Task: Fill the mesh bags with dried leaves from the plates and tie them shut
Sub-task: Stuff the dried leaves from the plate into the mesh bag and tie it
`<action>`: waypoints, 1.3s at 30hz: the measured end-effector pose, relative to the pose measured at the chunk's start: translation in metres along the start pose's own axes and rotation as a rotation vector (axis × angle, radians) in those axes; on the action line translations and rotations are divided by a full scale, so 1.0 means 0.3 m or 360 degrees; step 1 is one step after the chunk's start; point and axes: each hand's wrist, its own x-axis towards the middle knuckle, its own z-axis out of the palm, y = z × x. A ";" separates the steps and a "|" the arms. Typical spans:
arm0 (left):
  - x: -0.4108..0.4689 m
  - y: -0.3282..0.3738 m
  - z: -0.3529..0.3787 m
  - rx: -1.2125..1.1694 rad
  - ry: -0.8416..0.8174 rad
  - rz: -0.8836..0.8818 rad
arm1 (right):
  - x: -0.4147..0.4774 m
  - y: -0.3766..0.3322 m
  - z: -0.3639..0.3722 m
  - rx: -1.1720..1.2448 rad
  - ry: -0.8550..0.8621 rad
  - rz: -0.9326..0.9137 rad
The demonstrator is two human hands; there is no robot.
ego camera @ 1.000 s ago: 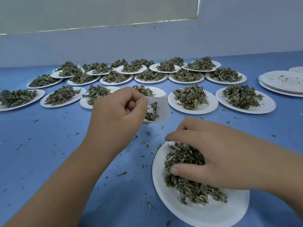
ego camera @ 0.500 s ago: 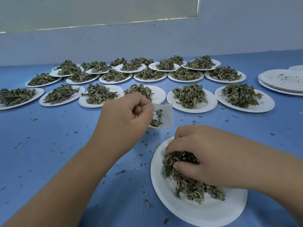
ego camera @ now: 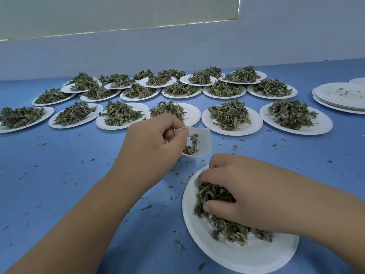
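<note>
While there's only the head view to go on, it shows plenty. The left hand [ego camera: 156, 147] pinches the rim of the small white mesh bag [ego camera: 204, 144] between thumb and forefinger, with the other fingers curled in. The bag hangs with its mouth up, just above the blue table [ego camera: 59, 184] and just beyond the far edge of the near plate [ego camera: 233, 256]. A few leaves sit in the bottom of it, so it's barely filled and not tied.

The right hand [ego camera: 243, 196] is down on the near plate, fingers and thumb curled around a clump of the dried leaves [ego camera: 229, 229]. The thumb presses in from the near side and the fingertips are buried on the far side.

Compared with a second ago, the bag sits lower and closer to the near plate. The right hand's fingers, which were laid over the top of the pile, are now dug in and bunched up tighter. The pile looks more scrunched under the palm.

Farther back, the loaded plates [ego camera: 233, 117] sit in about three rows across the table, same as before. A stack of empty plates [ego camera: 339, 95] is off at the right edge. Leaf crumbs [ego camera: 147, 207] are scattered over the table around both hands.
</note>
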 end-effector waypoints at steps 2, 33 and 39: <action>0.000 0.000 0.002 0.0005 -0.0005 -0.0002 | 0.005 0.000 0.006 0.0014 0.0014 0.0000; -0.024 0.008 0.024 0.0068 -0.0035 0.0107 | -0.008 0.085 -0.084 0.1027 0.0731 -0.0011; -0.035 0.024 0.041 0.0070 -0.0100 0.0122 | 0.018 0.050 -0.035 0.0710 0.0958 0.0169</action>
